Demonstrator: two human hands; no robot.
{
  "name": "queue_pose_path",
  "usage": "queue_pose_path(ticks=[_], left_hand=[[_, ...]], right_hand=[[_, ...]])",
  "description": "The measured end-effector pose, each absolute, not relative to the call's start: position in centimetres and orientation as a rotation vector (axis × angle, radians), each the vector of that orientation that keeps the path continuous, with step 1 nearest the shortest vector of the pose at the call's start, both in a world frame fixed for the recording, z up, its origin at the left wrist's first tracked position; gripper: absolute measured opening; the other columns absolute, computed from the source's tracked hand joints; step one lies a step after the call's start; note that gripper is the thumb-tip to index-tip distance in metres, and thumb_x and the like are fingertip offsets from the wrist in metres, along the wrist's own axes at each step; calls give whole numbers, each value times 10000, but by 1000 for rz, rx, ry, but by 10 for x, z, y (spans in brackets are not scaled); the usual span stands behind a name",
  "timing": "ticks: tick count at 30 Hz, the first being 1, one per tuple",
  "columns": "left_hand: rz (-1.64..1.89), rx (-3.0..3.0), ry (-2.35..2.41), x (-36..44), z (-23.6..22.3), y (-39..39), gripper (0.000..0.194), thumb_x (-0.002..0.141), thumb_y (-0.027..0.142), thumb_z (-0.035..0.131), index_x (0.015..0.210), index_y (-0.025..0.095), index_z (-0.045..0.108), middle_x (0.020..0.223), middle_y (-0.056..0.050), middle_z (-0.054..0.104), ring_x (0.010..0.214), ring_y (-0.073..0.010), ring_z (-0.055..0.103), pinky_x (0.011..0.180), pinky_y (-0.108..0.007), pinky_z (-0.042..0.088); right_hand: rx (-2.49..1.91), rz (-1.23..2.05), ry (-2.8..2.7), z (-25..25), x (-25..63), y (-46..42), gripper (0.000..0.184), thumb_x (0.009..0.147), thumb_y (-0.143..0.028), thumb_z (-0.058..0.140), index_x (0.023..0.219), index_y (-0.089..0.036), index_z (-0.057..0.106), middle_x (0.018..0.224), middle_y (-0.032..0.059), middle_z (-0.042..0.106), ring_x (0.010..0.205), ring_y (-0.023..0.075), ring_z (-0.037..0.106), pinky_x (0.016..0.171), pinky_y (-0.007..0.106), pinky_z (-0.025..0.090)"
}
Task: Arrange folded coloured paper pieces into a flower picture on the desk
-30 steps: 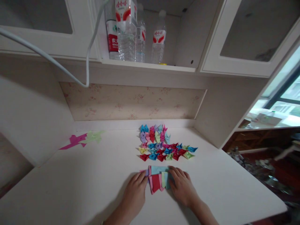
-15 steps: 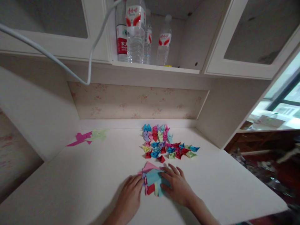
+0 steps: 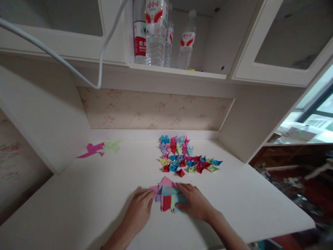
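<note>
Spreading its fingers, the right hand (image 3: 197, 202) is pressing coloured papers (image 3: 167, 202); the left hand (image 3: 139, 207) is touching their edge, grip unclear.

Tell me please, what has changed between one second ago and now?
One red folded paper has moved out of the front row, toward the pile. A pink sheet now juts farther from the pile's far side. The left hand and right hand stayed at the pile; the bottles stayed standing.
</note>
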State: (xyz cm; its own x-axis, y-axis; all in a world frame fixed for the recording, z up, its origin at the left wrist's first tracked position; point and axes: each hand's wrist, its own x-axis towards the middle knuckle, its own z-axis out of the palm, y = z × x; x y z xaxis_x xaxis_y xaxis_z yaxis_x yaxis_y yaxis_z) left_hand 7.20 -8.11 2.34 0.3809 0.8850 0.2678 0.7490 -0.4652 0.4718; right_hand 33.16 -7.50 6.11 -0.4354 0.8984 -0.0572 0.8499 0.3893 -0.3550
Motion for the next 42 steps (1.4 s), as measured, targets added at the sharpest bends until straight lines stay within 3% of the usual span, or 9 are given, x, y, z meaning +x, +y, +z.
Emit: queue_pose_path(ticks=[5, 9, 17, 23, 28, 34, 39, 42], left_hand=[[726, 2355, 1400, 70, 21, -84, 346, 900, 128, 400, 1088, 301, 633, 1123, -22, 682, 1042, -189, 614, 1103, -517, 296], [773, 2332, 1422, 65, 19, -86, 299, 915, 172, 404, 1063, 282, 639, 1122, -34, 670, 1052, -195, 599, 1107, -494, 309], [816, 2323, 1501, 57, 36, -103, 242, 907, 182, 428, 1032, 239, 627, 1068, -55, 648, 1026, -210, 582, 936, -401, 484], [772, 2493, 1401, 87, 21, -136, 259, 821, 202, 576, 1061, 287, 626, 1038, -12, 674, 954, -214, 612, 864, -358, 507], [706, 2575, 1202, 115, 2, -143, 187, 753, 261, 670, 934, 282, 631, 974, 31, 694, 915, -192, 628, 828, -304, 502], [693, 2525, 1381, 111, 1, -131, 241, 801, 239, 607, 1034, 286, 647, 1040, 13, 703, 985, -211, 625, 894, -344, 473], [663, 2498, 1466, 95, 3, -123, 394, 825, 278, 556, 1214, 238, 601, 1252, -54, 630, 1125, -274, 578, 953, -403, 458], [746, 2273, 1482, 88, 5, -115, 405, 847, 317, 519, 1242, 249, 579, 1317, -63, 575, 1191, -276, 530, 1007, -423, 424]], right_hand=[[-1552, 443, -2487, 63, 308, -76, 401, 815, -378, 580, 1200, -267, 589, 1170, 70, 611, 1059, 255, 547, 921, 355, 384], [-1518, 467, -2465, 61, 295, -71, 278, 823, -335, 575, 1072, -225, 629, 1096, 66, 632, 1014, 233, 564, 901, 321, 400], [-1444, 597, -2558, 54, 294, -54, 533, 754, -381, 676, 1242, -202, 563, 1362, 126, 481, 1213, 310, 435, 995, 396, 353], [-1534, 487, -2580, 56, 287, -49, 529, 682, -505, 718, 1083, -173, 622, 1126, 137, 593, 1062, 332, 503, 881, 428, 402], [-1591, 673, -2518, 61, 281, -44, 673, 660, -419, 731, 1235, -145, 513, 1052, 130, 646, 962, 289, 589, 786, 341, 428], [-1649, 747, -2507, 67, 283, -39, 468, 613, -493, 726, 930, -151, 672, 925, 102, 686, 800, 262, 619, 634, 295, 419], [-1354, 1175, -2295, 72, 284, -40, 320, 613, -296, 739, 911, -194, 685, 813, -7, 697, 723, 189, 600, 599, 237, 409], [-1242, 1308, -2105, 70, 278, -39, 255, 682, -264, 681, 924, -184, 686, 826, -11, 701, 741, 184, 605, 629, 239, 429]])
